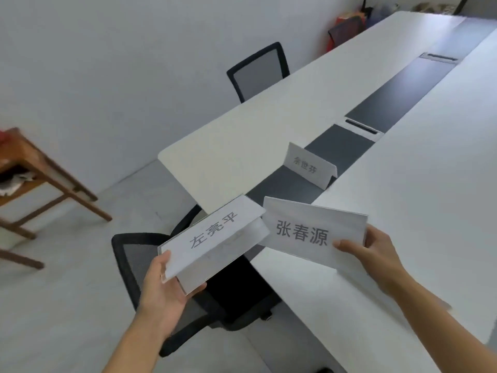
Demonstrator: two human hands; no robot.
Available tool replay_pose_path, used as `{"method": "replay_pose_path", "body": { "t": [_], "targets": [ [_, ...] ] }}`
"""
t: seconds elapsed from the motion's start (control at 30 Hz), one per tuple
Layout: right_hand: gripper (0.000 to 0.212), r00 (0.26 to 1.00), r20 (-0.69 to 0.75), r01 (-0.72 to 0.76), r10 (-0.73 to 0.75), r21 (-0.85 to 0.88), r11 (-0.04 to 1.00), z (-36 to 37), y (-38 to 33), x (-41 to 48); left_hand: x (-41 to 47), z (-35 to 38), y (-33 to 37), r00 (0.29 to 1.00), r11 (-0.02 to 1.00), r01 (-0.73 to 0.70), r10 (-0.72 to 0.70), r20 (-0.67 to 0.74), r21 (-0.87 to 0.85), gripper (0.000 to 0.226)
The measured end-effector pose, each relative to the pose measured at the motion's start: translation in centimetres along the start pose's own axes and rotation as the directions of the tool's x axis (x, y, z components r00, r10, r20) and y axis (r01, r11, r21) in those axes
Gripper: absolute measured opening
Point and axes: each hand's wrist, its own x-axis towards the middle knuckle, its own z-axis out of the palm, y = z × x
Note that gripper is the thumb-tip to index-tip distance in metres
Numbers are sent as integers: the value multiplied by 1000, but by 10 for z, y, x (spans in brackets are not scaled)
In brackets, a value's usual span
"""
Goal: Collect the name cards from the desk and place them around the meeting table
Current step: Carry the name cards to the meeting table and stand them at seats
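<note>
My left hand (164,286) grips the near end of a tent-shaped white name card (212,238) with black characters, held in the air over a black chair. My right hand (373,251) pinches the right end of a second white name card (309,232), held above the near corner of the long white meeting table (403,197). The two cards nearly touch at their inner ends. A third name card (309,165) stands upright on the table's dark grey middle strip, just beyond the held cards.
A black mesh chair (134,259) stands below my left hand at the table's end. Another black chair (259,71) sits at the table's far left side. A brown wooden desk (45,170) is on the left. Two cable hatches (361,126) lie in the strip.
</note>
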Motion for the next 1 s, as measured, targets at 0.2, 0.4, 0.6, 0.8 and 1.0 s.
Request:
{"method": "replay_pose_path", "body": {
  "t": [0.2,0.4,0.6,0.8,1.0],
  "targets": [
    [34,972,235,-34,18,66,997,164,-17,-33,-47,-149,59,977,987,-156,149,-154,-31,28],
    [24,927,369,-122,74,110,986,335,-10,-75,-89,-321,119,903,979,-201,192,-384,17,32],
    [77,859,502,-128,98,26,991,478,-26,-98,-113,-436,159,810,965,-259,200,-552,-30,27],
    [26,830,543,-130,129,-36,991,585,-29,-61,-69,-498,188,770,965,-248,140,-623,-90,29],
    [28,844,516,-140,147,-53,989,697,-41,18,21,-546,263,747,972,-231,155,-646,-33,28]
  ]
}}
